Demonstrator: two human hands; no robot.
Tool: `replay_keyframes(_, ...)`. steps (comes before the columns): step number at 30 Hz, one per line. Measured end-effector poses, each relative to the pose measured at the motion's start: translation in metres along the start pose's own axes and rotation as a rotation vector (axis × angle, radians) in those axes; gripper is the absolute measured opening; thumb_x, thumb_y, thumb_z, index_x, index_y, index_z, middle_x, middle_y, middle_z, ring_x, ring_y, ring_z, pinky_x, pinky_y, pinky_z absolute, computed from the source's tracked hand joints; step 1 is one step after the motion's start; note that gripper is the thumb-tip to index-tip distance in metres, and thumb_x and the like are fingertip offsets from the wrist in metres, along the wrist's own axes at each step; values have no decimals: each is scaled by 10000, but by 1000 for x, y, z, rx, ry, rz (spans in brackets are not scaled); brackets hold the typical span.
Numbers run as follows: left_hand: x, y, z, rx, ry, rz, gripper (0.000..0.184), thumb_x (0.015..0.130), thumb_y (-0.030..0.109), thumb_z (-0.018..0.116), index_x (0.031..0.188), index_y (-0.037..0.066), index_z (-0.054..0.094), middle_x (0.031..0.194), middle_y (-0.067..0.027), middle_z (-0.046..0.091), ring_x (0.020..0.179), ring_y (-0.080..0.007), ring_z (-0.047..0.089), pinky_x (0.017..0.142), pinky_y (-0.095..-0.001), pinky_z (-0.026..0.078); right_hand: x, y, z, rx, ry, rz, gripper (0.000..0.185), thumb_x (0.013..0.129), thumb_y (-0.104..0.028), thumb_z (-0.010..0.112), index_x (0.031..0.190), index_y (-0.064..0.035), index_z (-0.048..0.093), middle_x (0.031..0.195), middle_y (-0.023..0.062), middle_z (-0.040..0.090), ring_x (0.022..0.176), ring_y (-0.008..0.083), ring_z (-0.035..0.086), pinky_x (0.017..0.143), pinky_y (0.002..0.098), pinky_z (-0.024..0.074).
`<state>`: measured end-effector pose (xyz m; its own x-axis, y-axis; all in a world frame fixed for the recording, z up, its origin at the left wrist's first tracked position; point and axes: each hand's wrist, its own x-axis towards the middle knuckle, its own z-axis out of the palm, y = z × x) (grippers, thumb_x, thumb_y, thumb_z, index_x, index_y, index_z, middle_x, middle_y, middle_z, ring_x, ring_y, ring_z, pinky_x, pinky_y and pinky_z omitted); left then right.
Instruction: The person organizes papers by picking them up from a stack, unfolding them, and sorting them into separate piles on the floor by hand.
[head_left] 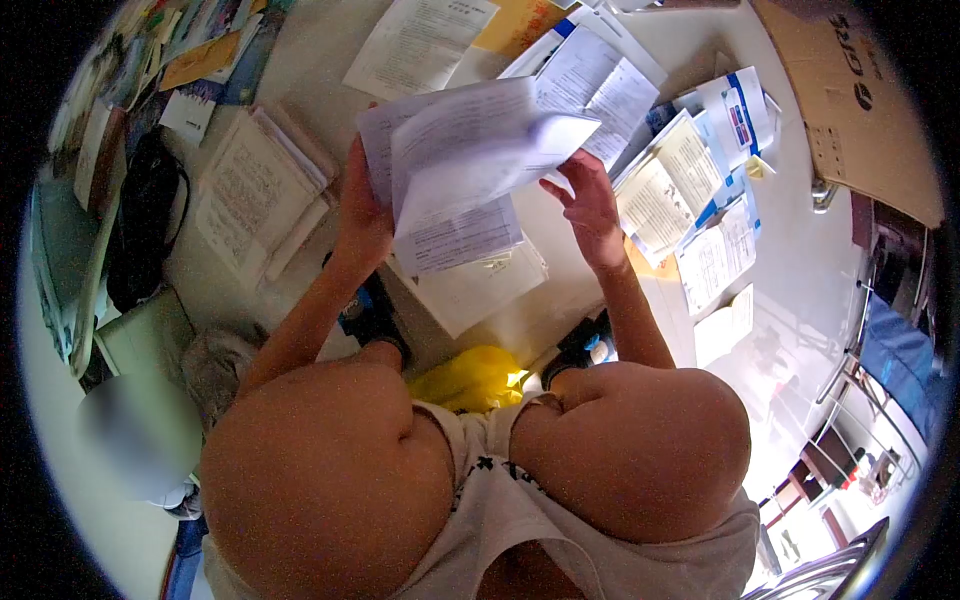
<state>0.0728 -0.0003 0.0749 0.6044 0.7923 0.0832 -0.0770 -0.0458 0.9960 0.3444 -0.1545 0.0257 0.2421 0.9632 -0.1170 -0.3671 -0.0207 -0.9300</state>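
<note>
A loose sheaf of printed paper [460,150] is held up off the floor [310,65], in the upper centre of the frame. It looks light and limp: the top sheet bows and its right edge curls, so it should bend under its own weight, crease if gripped hard and slip sheet over sheet. The best hold is probably a flat pinch through all the layers at both side edges.

The left hand [367,200] is clamped on the left edge, its fingers partly hidden by the paper. The right hand [595,215] is at the right edge with its fingers bent and slightly apart; whether they pinch a sheet, I cannot tell.

Below the sheaf lies a paper pile [470,295]. Farther out are a paper stack [250,190] at upper left, a booklet [670,185] at right and a cardboard box [860,120] at upper right.
</note>
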Motion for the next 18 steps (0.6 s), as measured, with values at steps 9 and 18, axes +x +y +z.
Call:
replay_keyframes(9,-5,-8,0,-169,123,-265,746,928,160,714,1533,84,285,1408,-118,502,1276,-226,519,1060,-411,466,15,-22,3,-560,-207,-255,330,707,-356,838,897,-112,723,1568,156,349,1488,393,263,1179,625,227)
replay_keyframes(18,-21,-17,-4,-646,153,-745,574,1001,221,611,1493,41,375,1361,-161,556,1231,-252,582,970,-400,541,4,-6,7,-919,-331,-349,180,910,-275,651,999,-144,737,1378,91,619,1437,256,427,1163,522,305)
